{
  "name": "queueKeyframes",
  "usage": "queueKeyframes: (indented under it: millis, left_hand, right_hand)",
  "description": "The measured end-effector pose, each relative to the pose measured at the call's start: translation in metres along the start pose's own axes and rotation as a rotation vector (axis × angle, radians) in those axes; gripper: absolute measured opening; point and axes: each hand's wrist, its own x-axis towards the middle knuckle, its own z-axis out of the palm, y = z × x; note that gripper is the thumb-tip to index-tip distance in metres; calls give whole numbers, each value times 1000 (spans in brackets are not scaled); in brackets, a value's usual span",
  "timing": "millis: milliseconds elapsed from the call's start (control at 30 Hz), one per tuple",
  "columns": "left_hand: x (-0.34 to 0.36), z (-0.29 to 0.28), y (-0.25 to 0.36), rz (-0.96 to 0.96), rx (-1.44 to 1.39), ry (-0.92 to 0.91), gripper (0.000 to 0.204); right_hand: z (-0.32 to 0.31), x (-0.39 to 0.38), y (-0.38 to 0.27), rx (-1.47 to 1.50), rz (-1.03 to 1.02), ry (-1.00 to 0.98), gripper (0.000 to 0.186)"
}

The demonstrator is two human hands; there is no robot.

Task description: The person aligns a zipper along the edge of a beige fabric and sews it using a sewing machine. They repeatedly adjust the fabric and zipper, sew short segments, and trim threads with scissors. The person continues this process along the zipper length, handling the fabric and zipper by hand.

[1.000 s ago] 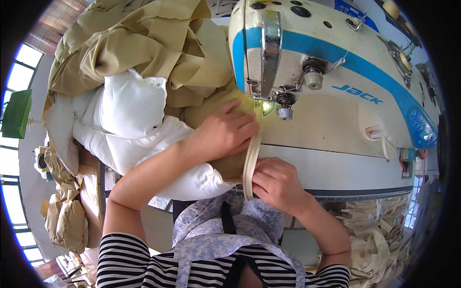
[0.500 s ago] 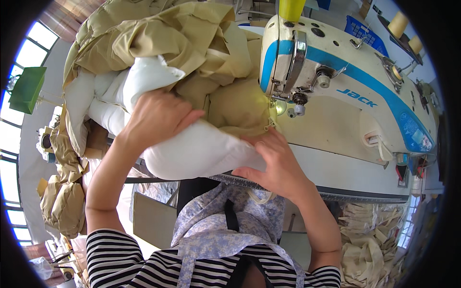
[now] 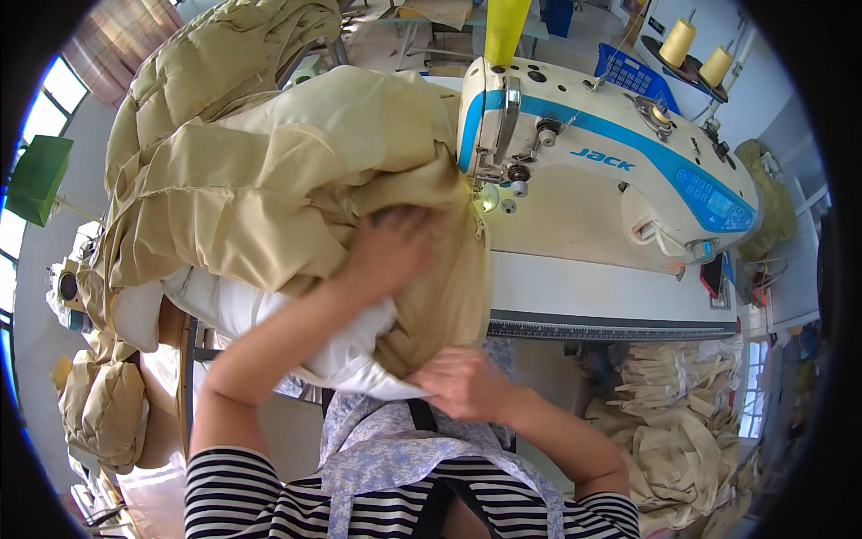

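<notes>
A bulky beige padded garment [image 3: 269,180] with a white lining [image 3: 350,346] is heaped on the sewing table, left of a white and blue sewing machine [image 3: 611,171]. My left hand [image 3: 395,247] lies blurred on the beige fabric, pressing it flat close to the machine's needle [image 3: 489,193]. My right hand [image 3: 462,382] grips the garment's lower edge at the table's front, where beige cloth and white lining meet. A beige strip with a zip runs down from the needle [image 3: 480,269].
The white table top [image 3: 611,287] carries a ruler strip along its front edge. Yellow thread cones [image 3: 696,49] stand behind the machine. More beige padded pieces pile at the lower left [image 3: 99,404] and beige strips lie at the lower right [image 3: 673,422].
The garment has been pulled over and spread out, so beige cloth now covers most of the white lining. My left hand moved right toward the needle; my right hand dropped to the lower edge.
</notes>
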Motion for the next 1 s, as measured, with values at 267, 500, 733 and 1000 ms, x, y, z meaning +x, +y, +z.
queueKeyframes:
  millis: [267, 500, 733, 1000]
  left_hand:
    - [2, 62, -127, -225, -26, 56, 38]
    - [25, 22, 3, 147, -536, 302, 32]
    - [20, 62, 6, 66, -605, 257, 31]
    - [54, 40, 7, -218, -936, 103, 33]
  right_hand:
    - [61, -16, 7, -9, 48, 198, 24]
    - [46, -6, -6, -38, 73, 67, 25]
    - [-35, 14, 36, -374, 553, 471, 39]
    - [-45, 42, 113, -59, 786, 457, 40]
